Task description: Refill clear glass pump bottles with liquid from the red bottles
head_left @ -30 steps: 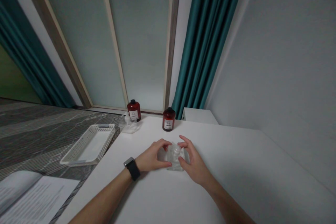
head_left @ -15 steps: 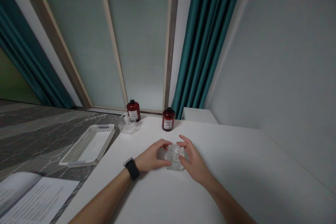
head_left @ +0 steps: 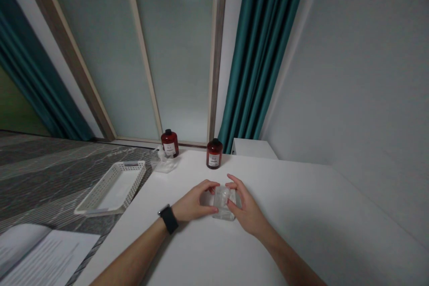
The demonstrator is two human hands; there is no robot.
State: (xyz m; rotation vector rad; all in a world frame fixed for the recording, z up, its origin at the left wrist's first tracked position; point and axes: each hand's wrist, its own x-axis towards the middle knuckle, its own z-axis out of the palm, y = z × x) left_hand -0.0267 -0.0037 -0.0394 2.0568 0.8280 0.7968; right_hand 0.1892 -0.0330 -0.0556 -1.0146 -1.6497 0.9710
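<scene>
In front of me on the white table [head_left: 197,250] stands a clear, square-sided bottle [head_left: 224,215], seen from above. My left hand [head_left: 197,200] steadies its left side, thumb at the near edge and fingers at the far edge. From the right, my right hand [head_left: 244,208] curls its thumb and fingers about the top of the bottle; the forefinger is raised. Whether a cap sits between those fingers is hard to make out. Beyond the hands is a dark red bottle [head_left: 214,154] with a black cap and white label.
A second red bottle [head_left: 170,143] stands at the far left corner, beside a clear pump bottle [head_left: 163,161]. Left of the table are a white basket [head_left: 82,204] and an open book [head_left: 60,254]. A white cabinet [head_left: 254,148] adjoins the far edge, near a green curtain [head_left: 264,53].
The right thumb and fingers have shifted slightly at the top of the clear bottle. Both hands stay around it, and the view has tilted up a little.
</scene>
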